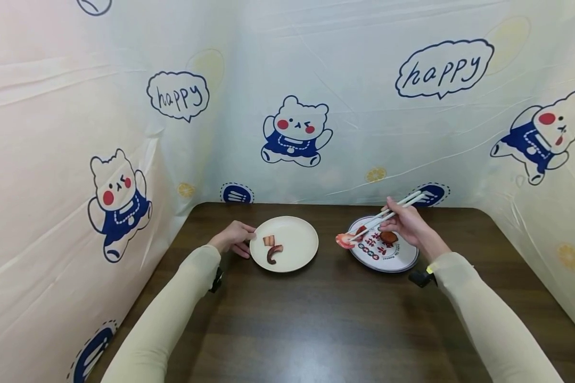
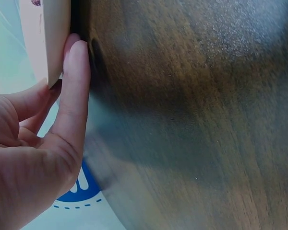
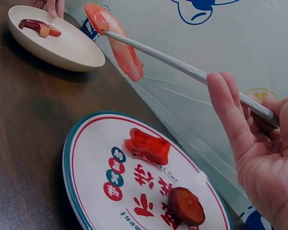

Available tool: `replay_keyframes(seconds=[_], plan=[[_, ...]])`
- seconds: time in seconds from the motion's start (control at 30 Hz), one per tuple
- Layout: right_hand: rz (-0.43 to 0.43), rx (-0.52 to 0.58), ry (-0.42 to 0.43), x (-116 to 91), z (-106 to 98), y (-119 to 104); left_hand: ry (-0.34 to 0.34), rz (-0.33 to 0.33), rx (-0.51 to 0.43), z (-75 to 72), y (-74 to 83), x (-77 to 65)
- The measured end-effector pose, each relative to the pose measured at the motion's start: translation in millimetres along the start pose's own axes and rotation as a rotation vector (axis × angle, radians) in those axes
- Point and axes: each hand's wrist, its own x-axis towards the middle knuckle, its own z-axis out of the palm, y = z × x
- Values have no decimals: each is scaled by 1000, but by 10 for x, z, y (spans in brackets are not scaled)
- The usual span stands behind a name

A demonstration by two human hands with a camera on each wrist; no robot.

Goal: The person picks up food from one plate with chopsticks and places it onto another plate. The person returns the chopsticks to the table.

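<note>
My left hand (image 1: 233, 238) pinches the left rim of a cream plate (image 1: 299, 250), thumb at the edge and fingers below it in the left wrist view. On that plate lie a small striped piece like bacon (image 1: 269, 241) and a dark red curled piece like an octopus tentacle (image 1: 273, 255). My right hand (image 1: 407, 223) holds white chopsticks (image 3: 158, 54). Their tips grip an orange-and-white shrimp (image 3: 120, 45), raised left of a printed plate (image 3: 86, 158). A red, wavy-edged food piece (image 3: 149, 146) and a brown round slice like a mushroom cap (image 3: 186, 206) rest on the printed plate.
Both plates stand on a dark wooden table (image 1: 287, 319), toward its far edge, with a gap between them. A pale cloth (image 1: 359, 127) with bear drawings hangs behind the table and at both sides.
</note>
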Motion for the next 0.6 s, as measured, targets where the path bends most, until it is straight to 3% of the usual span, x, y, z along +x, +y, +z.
replay_keyframes(seconds=[0.6], plan=[[4,8,2,171,231,157,-3,0,-1,1,5,-25]])
